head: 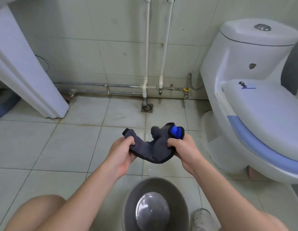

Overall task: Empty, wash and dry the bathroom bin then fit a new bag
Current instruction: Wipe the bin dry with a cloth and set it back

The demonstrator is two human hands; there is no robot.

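Both hands up front w/ the cloth [155, 147] strung left-right between them: left hand [123, 152] fingers curled round one end, right hand [183, 147] bunching the other. Bin [155, 205] sits open-mouthed on the floor directly below, nearer the person; drying means going straight down.

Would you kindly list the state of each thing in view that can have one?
Bin: upright on the floor, open at the top, empty, no bag fitted.
Cloth: bunched, held up above the floor between both hands.
Left hand: grips the cloth's left end.
Right hand: grips the cloth's right end.
Toilet lid: closed.
Floor drain: uncovered, with a pipe running into it.
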